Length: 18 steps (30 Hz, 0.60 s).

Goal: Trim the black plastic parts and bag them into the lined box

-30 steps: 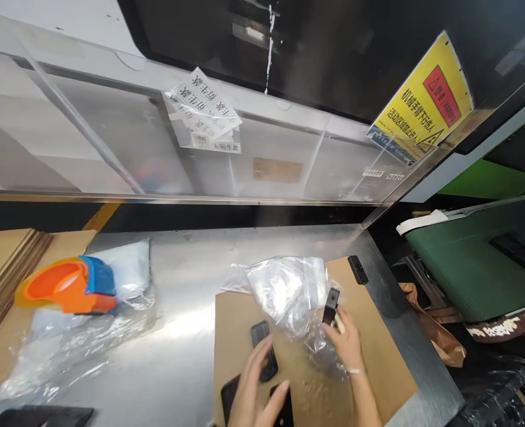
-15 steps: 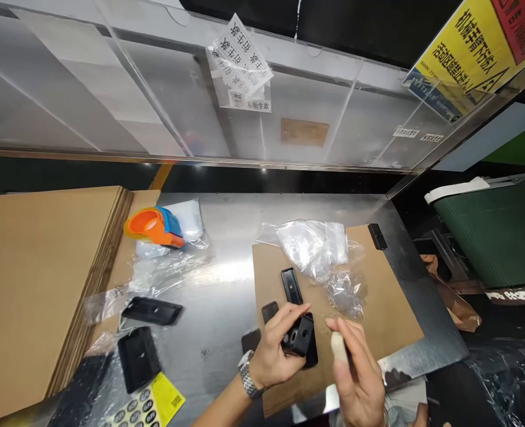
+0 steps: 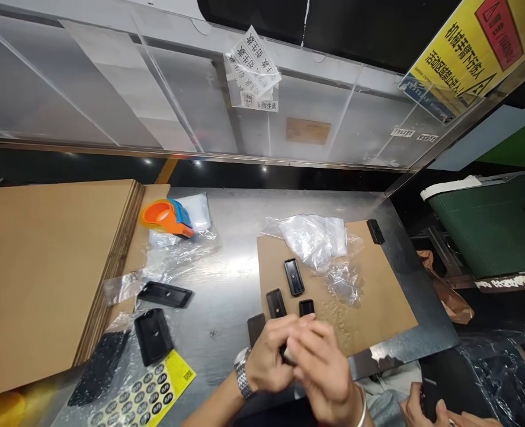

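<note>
My left hand (image 3: 269, 356), with a steel watch at its wrist, is closed around a black plastic part (image 3: 284, 353), now mostly hidden by fingers. My right hand (image 3: 327, 373) meets it, fingers bent over the part, pinching a small pale beige piece (image 3: 290, 357) against it. What the beige piece is I cannot make out. Just beyond my hands, black rectangular plastic covers (image 3: 294, 277) lie on a cardboard sheet (image 3: 378, 308). Another black cover (image 3: 256, 329) sits by the sheet's left edge. Pale crumbs (image 3: 337, 317) are scattered to the right of them.
Clear plastic bags (image 3: 313, 240) lie on the cardboard. Leftward are a tape dispenser (image 3: 167, 216), black covers (image 3: 153, 337), a yellow sticker sheet (image 3: 180, 367) and stacked cardboard (image 3: 44, 267). A clear panel (image 3: 200, 118) stands behind. At lower right, another person's hands (image 3: 422, 409) hold a black part.
My right hand has moved left and up with the beige piece, meeting my left hand. The black part has become mostly covered. The view has shifted slightly; another person's hands show more.
</note>
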Motion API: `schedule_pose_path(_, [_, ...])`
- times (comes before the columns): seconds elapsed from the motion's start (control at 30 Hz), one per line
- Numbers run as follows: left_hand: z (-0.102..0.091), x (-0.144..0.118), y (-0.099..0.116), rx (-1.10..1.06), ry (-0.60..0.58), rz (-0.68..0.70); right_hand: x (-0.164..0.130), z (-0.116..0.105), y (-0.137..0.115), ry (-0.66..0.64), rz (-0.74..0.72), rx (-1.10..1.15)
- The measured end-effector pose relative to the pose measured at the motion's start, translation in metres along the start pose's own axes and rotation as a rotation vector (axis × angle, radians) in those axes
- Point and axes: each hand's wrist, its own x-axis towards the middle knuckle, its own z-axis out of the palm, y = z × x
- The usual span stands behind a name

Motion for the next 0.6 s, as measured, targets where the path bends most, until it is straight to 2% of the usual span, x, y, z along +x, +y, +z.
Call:
schedule_pose_path(0.07, [0.002,-0.001,-0.001,0.065,-0.169,0.091,-0.002,0.003,0.002,0.11,0.14,0.078])
schedule_pose_path(0.1, [0.004,-0.002,-0.002,0.04,-0.212,0.125,-0.002,0.005,0.003,0.163,0.205,0.111])
schedule_pose_path(0.17, [0.011,0.0,-0.007,-0.161,-0.174,0.118,-0.003,0.012,0.006,0.247,0.293,0.152])
schedule_pose_path(0.23, [0.018,0.003,-0.014,-0.453,-0.077,-0.001,-0.003,0.022,0.006,0.268,0.349,0.153])
schedule_pose_path(0.3, [0.02,0.007,-0.021,-0.716,-0.028,-0.148,-0.006,0.033,0.003,0.236,0.38,0.126])
schedule_pose_path(0.37, [0.017,0.012,-0.025,-0.904,-0.038,-0.241,-0.012,0.045,-0.003,0.199,0.36,0.071])
schedule_pose_path(0.47, [0.006,0.017,-0.026,-1.075,-0.07,-0.281,-0.025,0.059,-0.011,0.181,0.168,0.018])
schedule_pose_path(0.53, [0.002,0.017,-0.024,-1.126,-0.059,-0.293,-0.029,0.061,-0.01,0.165,0.066,0.017])
schedule_pose_path(0.6, [0.002,0.013,-0.019,-1.094,-0.037,-0.319,-0.026,0.057,-0.005,0.141,0.095,-0.002])
